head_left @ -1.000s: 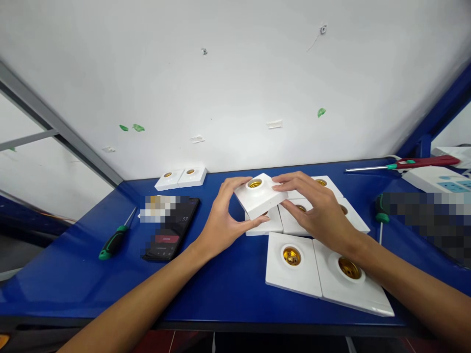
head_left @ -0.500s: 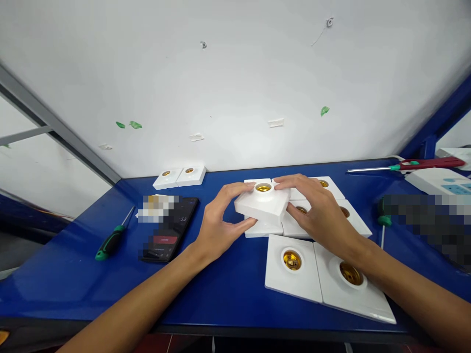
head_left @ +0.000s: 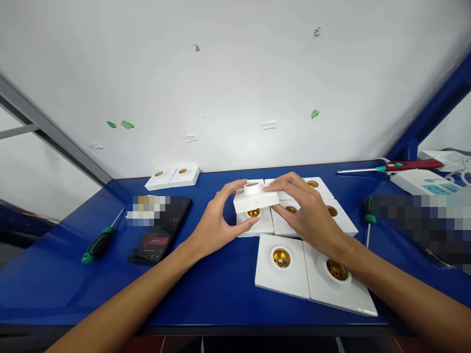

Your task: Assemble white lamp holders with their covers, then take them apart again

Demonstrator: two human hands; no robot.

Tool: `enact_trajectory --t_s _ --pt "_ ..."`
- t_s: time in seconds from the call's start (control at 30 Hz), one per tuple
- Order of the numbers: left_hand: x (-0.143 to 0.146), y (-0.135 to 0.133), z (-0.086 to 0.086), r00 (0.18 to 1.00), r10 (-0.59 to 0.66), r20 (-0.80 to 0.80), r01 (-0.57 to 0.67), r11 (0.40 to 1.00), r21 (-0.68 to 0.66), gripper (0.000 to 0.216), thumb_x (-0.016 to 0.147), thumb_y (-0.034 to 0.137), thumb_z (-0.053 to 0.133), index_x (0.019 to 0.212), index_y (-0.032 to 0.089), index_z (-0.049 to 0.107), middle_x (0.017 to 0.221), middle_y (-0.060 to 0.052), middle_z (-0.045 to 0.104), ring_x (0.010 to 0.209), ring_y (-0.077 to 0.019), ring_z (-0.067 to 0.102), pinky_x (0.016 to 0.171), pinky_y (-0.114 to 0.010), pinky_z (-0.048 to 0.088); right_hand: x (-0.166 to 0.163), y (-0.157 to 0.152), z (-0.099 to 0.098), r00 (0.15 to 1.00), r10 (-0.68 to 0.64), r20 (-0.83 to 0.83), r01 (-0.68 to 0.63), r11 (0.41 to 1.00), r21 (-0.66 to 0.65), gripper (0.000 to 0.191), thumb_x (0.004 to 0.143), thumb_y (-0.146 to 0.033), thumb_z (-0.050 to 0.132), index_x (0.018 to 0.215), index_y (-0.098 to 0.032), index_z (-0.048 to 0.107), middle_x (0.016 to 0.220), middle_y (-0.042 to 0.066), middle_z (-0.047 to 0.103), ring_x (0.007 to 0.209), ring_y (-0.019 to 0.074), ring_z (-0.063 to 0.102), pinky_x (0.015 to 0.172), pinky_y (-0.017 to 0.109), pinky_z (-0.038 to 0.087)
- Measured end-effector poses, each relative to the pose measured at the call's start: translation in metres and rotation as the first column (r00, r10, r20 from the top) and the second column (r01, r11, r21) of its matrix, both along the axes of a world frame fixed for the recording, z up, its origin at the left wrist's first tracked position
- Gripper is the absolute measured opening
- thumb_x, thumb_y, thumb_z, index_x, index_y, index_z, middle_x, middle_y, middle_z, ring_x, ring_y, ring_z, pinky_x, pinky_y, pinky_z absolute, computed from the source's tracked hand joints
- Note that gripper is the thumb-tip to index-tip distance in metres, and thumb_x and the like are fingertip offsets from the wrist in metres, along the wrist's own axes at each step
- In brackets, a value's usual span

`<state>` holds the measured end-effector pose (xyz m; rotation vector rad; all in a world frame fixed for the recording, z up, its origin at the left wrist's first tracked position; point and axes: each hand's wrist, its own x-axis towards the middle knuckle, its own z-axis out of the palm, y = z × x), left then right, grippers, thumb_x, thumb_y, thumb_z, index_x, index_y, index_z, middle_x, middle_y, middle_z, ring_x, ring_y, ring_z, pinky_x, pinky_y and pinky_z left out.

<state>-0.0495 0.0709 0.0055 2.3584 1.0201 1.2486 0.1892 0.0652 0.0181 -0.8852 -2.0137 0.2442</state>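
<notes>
Between my two hands a square white lamp holder (head_left: 256, 200) is held up, its round collar on top and one side edge turned towards me. My left hand (head_left: 217, 223) grips it at the left, fingers at the back and thumb below the front edge. On the right, my right hand (head_left: 307, 208) has its fingers on top and the thumb at the lower corner. Directly below lies another lamp holder (head_left: 257, 226) with a brass-coloured socket, in a block of several on the table. Nearer me, two more lie side by side, one (head_left: 267, 274) fully visible, the other (head_left: 342, 296) partly under my right forearm.
Two lamp holders (head_left: 172, 177) stand by the wall. At the left are a green-black screwdriver (head_left: 101, 242) and a phone (head_left: 167, 228). A second screwdriver (head_left: 370, 215), a red-handled tool (head_left: 412, 165) and a power strip (head_left: 423, 185) are at the right. The blue table (head_left: 206, 299) ends near me.
The held lamp holder has tipped so its side faces me and its socket opening is nearly hidden. The lamp holder below it shows more. The whole view has shifted slightly.
</notes>
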Motion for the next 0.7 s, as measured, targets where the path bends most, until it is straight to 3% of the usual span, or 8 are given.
enact_trajectory --t_s 0.13,0.27,0.43,0.53,0.6,0.7 --pt "0.004 0.000 0.002 0.995 -0.099 0.017 0.100 0.992 -0.080 0.052 0.097 0.033 0.068 0.145 0.027 0.051 0.144 -0.013 0.062 0.133 -0.0292 0.061 0.112 -0.051 0.051 -0.001 -0.002 0.003 0.997 0.070 0.012 -0.070 0.998 0.003 0.031 0.096 -0.008 0.063 0.120 -0.028 0.066 0.115 0.006 0.069 0.108 0.0230 0.069 0.093 0.045 0.056" --pt "-0.004 0.001 0.014 0.994 -0.112 0.006 0.112 0.989 -0.096 0.047 0.097 0.031 0.066 0.142 0.026 0.053 0.139 -0.012 0.064 0.128 -0.0291 0.065 0.108 -0.048 0.055 0.000 -0.002 0.005 0.991 0.129 0.030 -0.129 0.992 0.009 0.033 0.096 -0.009 0.064 0.124 -0.028 0.065 0.120 0.007 0.070 0.115 0.0229 0.068 0.098 0.045 0.055" --pt "-0.035 -0.025 0.033 0.978 -0.075 -0.194 0.056 0.993 -0.099 0.061 0.090 0.028 0.071 0.147 0.028 0.050 0.142 -0.013 0.060 0.129 -0.0310 0.064 0.106 -0.044 0.057 0.008 0.003 0.013 0.993 0.088 0.082 -0.084 0.995 -0.043 0.028 0.101 -0.018 0.060 0.127 -0.028 0.064 0.129 0.007 0.070 0.120 0.0247 0.068 0.104 0.050 0.052" --pt "-0.046 -0.052 0.034 0.940 -0.120 -0.319 0.046 0.973 -0.228 0.079 0.081 0.022 0.079 0.152 0.031 0.045 0.143 -0.010 0.060 0.129 -0.0312 0.064 0.105 -0.042 0.058 0.017 0.003 0.025 0.984 0.101 0.146 -0.090 0.992 -0.083 0.021 0.104 -0.023 0.056 0.121 -0.028 0.067 0.126 0.006 0.073 0.118 0.0250 0.069 0.101 0.048 0.054" --pt "-0.047 -0.067 0.030 0.915 -0.177 -0.362 0.071 0.955 -0.287 0.083 0.078 0.018 0.081 0.152 0.034 0.046 0.147 -0.009 0.058 0.135 -0.0309 0.060 0.112 -0.044 0.054 0.027 0.001 0.034 0.967 0.142 0.213 -0.109 0.981 -0.162 0.022 0.105 -0.032 0.055 0.122 -0.029 0.068 0.127 0.006 0.074 0.117 0.0257 0.070 0.097 0.045 0.057" --pt "-0.045 -0.078 0.026 0.896 -0.230 -0.380 0.100 0.937 -0.334 0.086 0.077 0.014 0.082 0.152 0.037 0.046 0.153 -0.008 0.054 0.141 -0.0304 0.055 0.116 -0.046 0.051 0.044 -0.008 0.042 0.885 0.285 0.367 -0.183 0.940 -0.288 0.033 0.103 -0.043 0.058 0.134 -0.035 0.065 0.139 0.003 0.070 0.126 0.0271 0.068 0.103 0.046 0.058"
